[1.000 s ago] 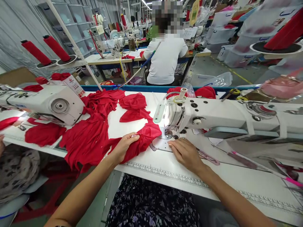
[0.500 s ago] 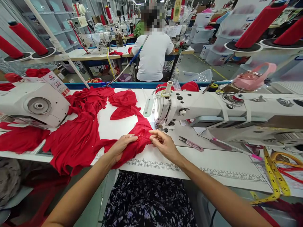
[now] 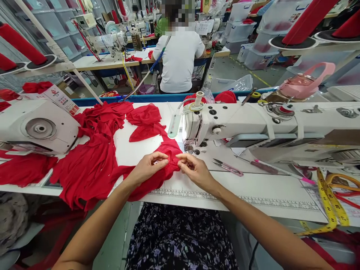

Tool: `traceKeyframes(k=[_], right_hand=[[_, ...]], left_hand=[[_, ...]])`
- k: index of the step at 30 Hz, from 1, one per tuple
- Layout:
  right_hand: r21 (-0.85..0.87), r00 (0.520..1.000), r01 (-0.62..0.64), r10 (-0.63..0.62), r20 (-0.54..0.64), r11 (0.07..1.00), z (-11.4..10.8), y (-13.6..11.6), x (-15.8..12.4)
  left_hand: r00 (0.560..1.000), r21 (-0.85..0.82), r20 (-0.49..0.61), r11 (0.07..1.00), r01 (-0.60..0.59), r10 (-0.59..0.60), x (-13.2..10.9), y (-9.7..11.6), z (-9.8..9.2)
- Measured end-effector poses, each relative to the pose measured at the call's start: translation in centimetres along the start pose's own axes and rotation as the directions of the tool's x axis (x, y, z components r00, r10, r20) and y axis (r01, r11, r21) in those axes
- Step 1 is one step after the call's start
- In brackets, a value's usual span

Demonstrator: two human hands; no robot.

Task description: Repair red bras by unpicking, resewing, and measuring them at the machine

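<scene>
A piece of red fabric (image 3: 154, 184) lies gathered at the front of the sewing table, just left of the needle area of a white sewing machine (image 3: 225, 122). My left hand (image 3: 150, 167) is over it, thumb and forefinger drawn close together on a fold. Close by on the right, my right hand (image 3: 195, 168) pinches the fabric's right edge between thumb and fingertips. A small gap of red cloth separates the two sets of fingertips. Pink-handled thread snips (image 3: 228, 167) rest to the right of my right hand.
Heaped red fabric (image 3: 90, 157) covers the table's left side, beside a second machine head (image 3: 39, 125). A printed ruler (image 3: 197, 195) runs along the front edge. At right lie a yellow tape measure (image 3: 329, 210) and orange-handled scissors (image 3: 343, 182). A person (image 3: 180, 60) sits ahead.
My left hand has shifted right along the fabric, toward my right hand, and its fingers have re-gripped. My right hand stays at the same edge. The camera view has shifted slightly.
</scene>
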State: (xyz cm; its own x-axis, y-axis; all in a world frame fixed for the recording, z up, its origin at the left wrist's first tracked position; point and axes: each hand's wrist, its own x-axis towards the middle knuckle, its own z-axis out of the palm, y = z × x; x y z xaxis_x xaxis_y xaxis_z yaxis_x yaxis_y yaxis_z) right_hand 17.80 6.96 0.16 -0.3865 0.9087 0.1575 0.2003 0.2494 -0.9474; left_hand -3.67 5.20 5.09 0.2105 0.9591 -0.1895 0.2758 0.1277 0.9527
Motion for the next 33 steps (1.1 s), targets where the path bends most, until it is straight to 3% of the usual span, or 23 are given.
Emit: traceKeyframes(k=[3,6,14,24,28,31,33], right_hand=[[-0.013,1.000,0.004,-0.004,0.010,1.000,-0.1,-0.4,0.1],[-0.016,1.000,0.011,-0.010,0.013,1.000,-0.1,-0.4,0.2],[-0.017,1.000,0.008,-0.008,0.016,1.000,0.1,0.0,0.2],[-0.055,0.999,0.018,-0.016,0.028,0.998,-0.2,0.1,0.1],[-0.186,0.995,0.085,-0.093,-0.032,0.979,-0.5,-0.2,-0.4],[-0.331,0.979,0.166,-0.195,-0.056,0.929,-1.4,-0.3,-1.8],[-0.441,0.967,0.192,-0.246,-0.068,0.877,-2.5,0.0,-3.2]], left_hand=[[0.997,0.098,0.075,0.994,-0.044,0.036,0.4,0.3,0.2],[0.994,0.039,0.108,0.999,-0.016,0.012,0.6,0.0,0.5],[0.988,-0.113,0.128,0.989,0.101,-0.086,0.5,-0.7,0.6],[0.988,-0.107,0.134,0.990,0.093,-0.078,0.5,-0.6,0.7],[0.989,-0.068,0.138,0.995,0.069,-0.059,0.6,-0.1,0.6],[0.997,0.037,0.073,0.999,0.030,-0.032,0.4,1.2,-0.5],[0.991,0.031,-0.131,0.999,0.030,-0.025,0.4,1.8,-1.7]])
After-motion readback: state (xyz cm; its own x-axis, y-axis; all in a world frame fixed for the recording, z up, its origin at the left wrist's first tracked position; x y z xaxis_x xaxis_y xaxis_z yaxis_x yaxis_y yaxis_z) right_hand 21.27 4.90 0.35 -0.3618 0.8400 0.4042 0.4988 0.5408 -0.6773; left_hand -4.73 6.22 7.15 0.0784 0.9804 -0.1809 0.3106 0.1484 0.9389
